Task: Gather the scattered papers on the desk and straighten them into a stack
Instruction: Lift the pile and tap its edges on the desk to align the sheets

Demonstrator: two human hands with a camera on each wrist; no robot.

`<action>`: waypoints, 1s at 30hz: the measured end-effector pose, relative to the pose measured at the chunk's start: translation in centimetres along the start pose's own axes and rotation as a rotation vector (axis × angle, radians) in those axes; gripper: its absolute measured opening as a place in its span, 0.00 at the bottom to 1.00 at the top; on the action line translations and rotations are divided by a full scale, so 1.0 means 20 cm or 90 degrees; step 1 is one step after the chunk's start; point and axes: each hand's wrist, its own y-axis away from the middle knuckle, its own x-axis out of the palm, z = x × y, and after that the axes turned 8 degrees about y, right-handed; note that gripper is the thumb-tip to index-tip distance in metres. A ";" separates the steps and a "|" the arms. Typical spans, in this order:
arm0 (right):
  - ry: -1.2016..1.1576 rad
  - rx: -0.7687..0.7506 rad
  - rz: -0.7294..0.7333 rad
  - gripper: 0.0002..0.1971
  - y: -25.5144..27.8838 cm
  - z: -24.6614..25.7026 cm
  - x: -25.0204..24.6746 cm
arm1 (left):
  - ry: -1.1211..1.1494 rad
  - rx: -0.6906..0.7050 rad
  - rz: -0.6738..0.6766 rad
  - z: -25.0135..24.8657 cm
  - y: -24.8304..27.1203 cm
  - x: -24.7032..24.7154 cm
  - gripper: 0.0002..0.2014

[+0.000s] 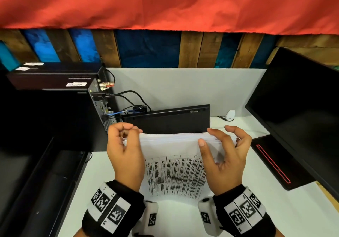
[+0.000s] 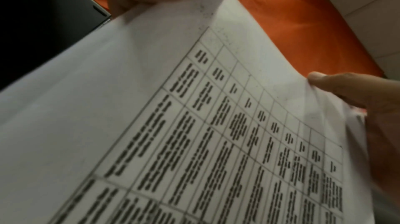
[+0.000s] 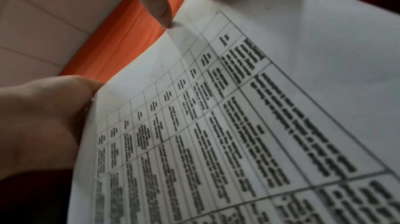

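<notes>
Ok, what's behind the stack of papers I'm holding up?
Directly behind the stack of papers stands a black keyboard tipped on its edge, with cables and the white partition beyond. The keyboard's lower part and the desk beneath it are covered.

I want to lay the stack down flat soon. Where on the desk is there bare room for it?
Bare white desk shows right of the right hand, bordered by the monitor base. A narrower strip lies left of the left hand, beside the black unit. Behind the paper stack, the keyboard and cables crowd the desk.
</notes>
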 end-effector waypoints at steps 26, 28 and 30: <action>-0.034 0.060 0.052 0.21 0.02 -0.05 0.02 | 0.036 -0.018 0.017 0.03 -0.01 0.01 0.02; -0.038 0.036 0.081 0.22 0.05 -0.04 0.02 | 0.005 0.017 0.052 0.02 0.03 0.02 0.05; -0.045 0.055 0.073 0.23 0.05 -0.04 0.03 | 0.000 0.014 0.071 0.02 0.05 0.02 0.09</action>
